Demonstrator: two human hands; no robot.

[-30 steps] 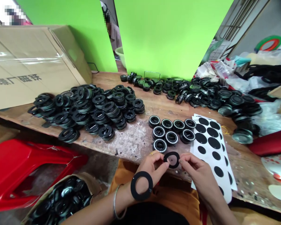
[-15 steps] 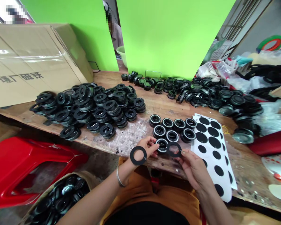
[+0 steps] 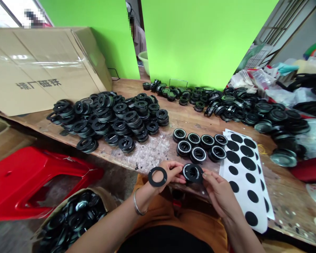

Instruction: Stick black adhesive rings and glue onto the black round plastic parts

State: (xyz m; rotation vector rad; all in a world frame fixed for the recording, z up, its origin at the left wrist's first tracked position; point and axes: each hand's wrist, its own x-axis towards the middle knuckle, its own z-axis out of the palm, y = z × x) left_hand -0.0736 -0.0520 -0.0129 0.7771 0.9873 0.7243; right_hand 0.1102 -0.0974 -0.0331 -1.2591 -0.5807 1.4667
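My left hand [image 3: 170, 172] is closed on the left side of a round black part [image 3: 184, 171] with a pale ring on its top, at the table's front edge. With thumb and fingers, my right hand [image 3: 216, 188] pinches a thin flat black ring [image 3: 199, 177] that overlaps the top of this part, slightly off to the right; whether it is pressed down I cannot tell. A second flat black ring [image 3: 151, 178] lies loose on the back of my left hand near the wrist. Just beyond stand several similar round parts [image 3: 198, 154] with pale rings facing up.
Stacked black round parts [image 3: 113, 121] cover the table's left; more pieces [image 3: 226, 102] line the back. White sheets of black discs [image 3: 243, 168] lie right. A cardboard box [image 3: 42, 70], red stool [image 3: 23, 186], filled sack [image 3: 76, 218] and green panels [image 3: 200, 42] surround the table.
The flat ring in my right hand has moved left and now overlaps the round part. My left hand has drawn that part toward me, apart from the group. The view has shifted slightly.
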